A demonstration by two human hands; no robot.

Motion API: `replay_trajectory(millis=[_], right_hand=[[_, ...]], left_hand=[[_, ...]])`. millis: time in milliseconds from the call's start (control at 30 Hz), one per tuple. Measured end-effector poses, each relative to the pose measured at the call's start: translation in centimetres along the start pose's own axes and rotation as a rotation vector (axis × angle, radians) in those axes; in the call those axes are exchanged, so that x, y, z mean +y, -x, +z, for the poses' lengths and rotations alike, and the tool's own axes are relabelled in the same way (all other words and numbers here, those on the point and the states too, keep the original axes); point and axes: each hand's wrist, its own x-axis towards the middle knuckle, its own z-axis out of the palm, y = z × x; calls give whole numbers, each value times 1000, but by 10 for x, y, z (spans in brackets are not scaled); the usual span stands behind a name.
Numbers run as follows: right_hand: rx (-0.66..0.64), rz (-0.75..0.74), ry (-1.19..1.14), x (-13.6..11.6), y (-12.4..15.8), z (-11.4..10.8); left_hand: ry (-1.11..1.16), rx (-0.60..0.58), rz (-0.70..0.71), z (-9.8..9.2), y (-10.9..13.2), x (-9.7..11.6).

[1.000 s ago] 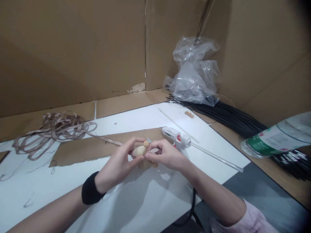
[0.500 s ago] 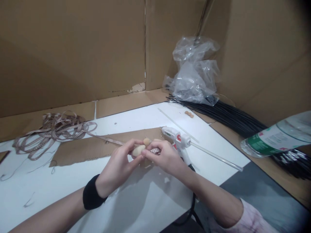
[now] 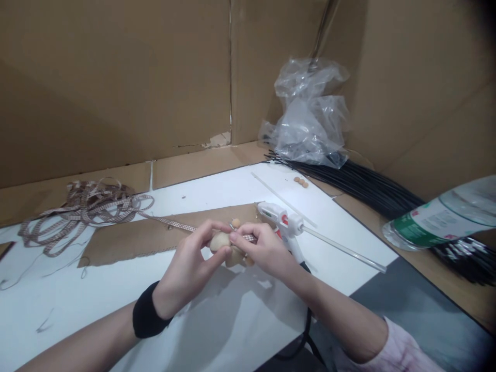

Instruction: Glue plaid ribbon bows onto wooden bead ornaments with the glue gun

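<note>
Between my two hands is a small beige, rounded figure (image 3: 220, 241) with tan ball-like parts; its exact kind is hard to make out. My left hand (image 3: 199, 253), with a black band at the wrist, grips its left side between thumb and fingers. My right hand (image 3: 263, 248) pinches at its right side, where a bit of brown-and-white checked ribbon (image 3: 250, 238) shows by the fingers. The ribbon runs left from the hands to a loose tangled heap (image 3: 101, 201). Fingers hide much of the figure. Just right of my hands lies a white glue gun (image 3: 284, 219) with a clear glue stick in it.
A cardboard strip (image 3: 132, 240) lies under the hands on the white board (image 3: 155, 320). Toward the right are small tan discs (image 3: 301, 182), another glue stick (image 3: 282, 199), black rods (image 3: 360, 181), a plastic bag (image 3: 310, 119) and a bottle on its side (image 3: 442, 217). Cardboard walls stand behind.
The figure has turned slightly in my fingers, and more of its lower beige and tan parts shows below them. Both hands stay in nearly the same place.
</note>
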Motion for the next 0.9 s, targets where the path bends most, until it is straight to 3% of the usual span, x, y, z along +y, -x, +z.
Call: replay_trajectory(millis=[233, 367, 567, 767, 900], right_hand=[[-93, 62, -65, 3, -2, -5], [-80, 79, -81, 5, -2, -4], [-167, 90, -26, 1, 1, -12], [-126, -108, 221, -6, 2, -19], [-108, -132, 225, -4, 2, -17]], left_hand=[[50, 40, 12, 1, 0, 1], [31, 73, 28, 3, 0, 0], [127, 25, -32, 3, -2, 0], [178, -17, -44, 3, -2, -2], [201, 3, -46, 5, -1, -1]])
